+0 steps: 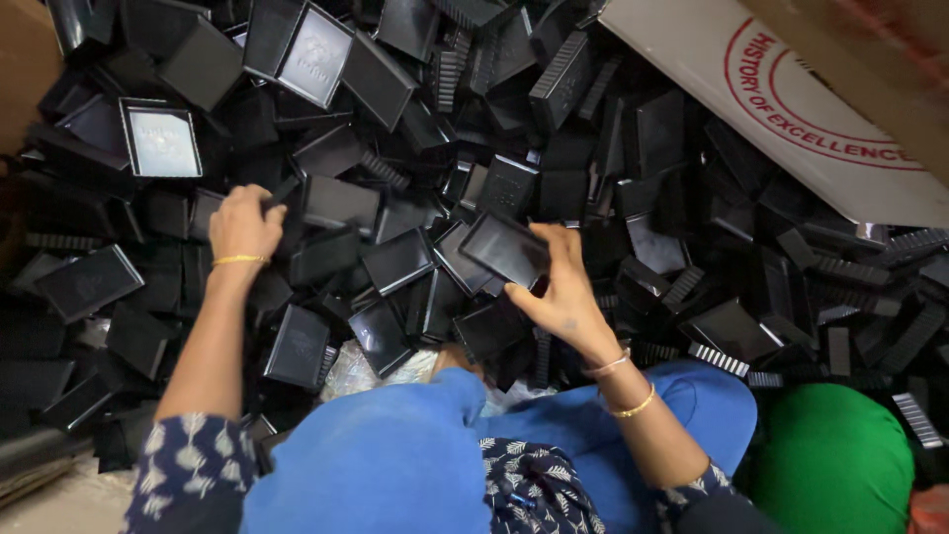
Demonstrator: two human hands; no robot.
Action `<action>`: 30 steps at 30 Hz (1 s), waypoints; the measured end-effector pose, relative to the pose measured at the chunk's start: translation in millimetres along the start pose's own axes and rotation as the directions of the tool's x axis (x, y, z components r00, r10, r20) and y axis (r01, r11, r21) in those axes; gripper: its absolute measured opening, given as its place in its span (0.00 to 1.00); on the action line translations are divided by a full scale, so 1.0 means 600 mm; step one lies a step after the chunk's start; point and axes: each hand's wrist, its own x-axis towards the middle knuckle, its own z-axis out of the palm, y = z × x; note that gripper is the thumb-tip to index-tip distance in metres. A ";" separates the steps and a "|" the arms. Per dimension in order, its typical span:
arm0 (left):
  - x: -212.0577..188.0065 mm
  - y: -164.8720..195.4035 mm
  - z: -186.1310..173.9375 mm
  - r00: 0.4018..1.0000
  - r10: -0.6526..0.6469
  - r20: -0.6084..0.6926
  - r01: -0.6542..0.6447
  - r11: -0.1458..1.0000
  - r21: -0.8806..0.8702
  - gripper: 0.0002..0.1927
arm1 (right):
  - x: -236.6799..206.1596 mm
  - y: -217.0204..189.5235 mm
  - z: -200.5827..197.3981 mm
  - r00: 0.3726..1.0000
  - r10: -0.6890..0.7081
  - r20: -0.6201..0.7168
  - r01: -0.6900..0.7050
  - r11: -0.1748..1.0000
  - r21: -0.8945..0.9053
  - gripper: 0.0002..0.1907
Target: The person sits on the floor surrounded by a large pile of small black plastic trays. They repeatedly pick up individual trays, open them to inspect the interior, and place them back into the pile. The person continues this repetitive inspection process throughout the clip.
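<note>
Black, glossy plastic covers almost the whole view: a deep heap of shallow rectangular trays (395, 148), thin-walled with raised rims and smooth flat floors, mixed with ribbed pieces whose edges show comb-like ridges (563, 64). They lie at every angle, overlapping, some face up, some on edge.

Right hand (563, 292) is curled around stacked black trays (499, 287): the thumb lies under the lower one and the fingers hook over the far rim of the upper one, which tilts toward the camera with its hollow face showing. Two thin bangles (623, 381), one pale and one gold, ring that wrist.

Left hand (242, 222) rests knuckles up on the heap further left, fingers closed on the corner of a small black tray piece (282, 191) just beyond the fingertips; how firmly it grips I cannot tell. A gold bangle (240, 259) sits on that wrist.

Both forearms come out of dark navy sleeves with a white leaf print (183, 465). Blue cloth over the knees (395, 465) fills the lower middle, touching the near edge of the heap. A green fabric bundle (840, 465) sits at the lower right. A white cardboard flap with a red round print (791, 109) slants over the upper right of the heap, and brown cardboard (20, 69) bounds the upper left. Open room exists only at the lower left, a pale floor strip (69, 504).
</note>
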 end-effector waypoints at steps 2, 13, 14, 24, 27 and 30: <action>-0.006 0.018 -0.021 0.991 -0.015 -0.135 -0.004 0.990 -0.141 0.11 | -0.003 -0.002 0.003 0.995 0.091 0.027 -0.094 0.983 0.158 0.42; -0.110 0.329 -0.072 0.866 0.466 0.184 -0.192 0.648 -0.737 0.24 | -0.005 0.024 0.076 0.961 0.205 0.183 -0.257 0.432 0.865 0.39; -0.115 0.336 -0.077 0.822 0.553 0.135 -0.230 0.540 -0.810 0.26 | -0.006 0.024 0.074 0.960 0.210 0.186 -0.259 0.408 0.875 0.39; -0.115 0.339 -0.094 0.749 0.662 -0.029 -0.435 0.457 -0.776 0.30 | -0.005 0.015 0.038 0.986 -0.055 0.160 -0.132 0.344 0.930 0.43; -0.115 0.336 -0.100 0.747 0.664 -0.040 -0.375 0.370 -0.850 0.29 | -0.006 0.021 0.027 0.984 -0.099 0.151 -0.100 0.398 0.912 0.43; -0.116 0.340 -0.107 0.701 0.707 -0.094 -0.566 0.471 -0.676 0.29 | -0.005 0.016 0.021 0.982 -0.100 0.163 -0.100 0.456 0.884 0.44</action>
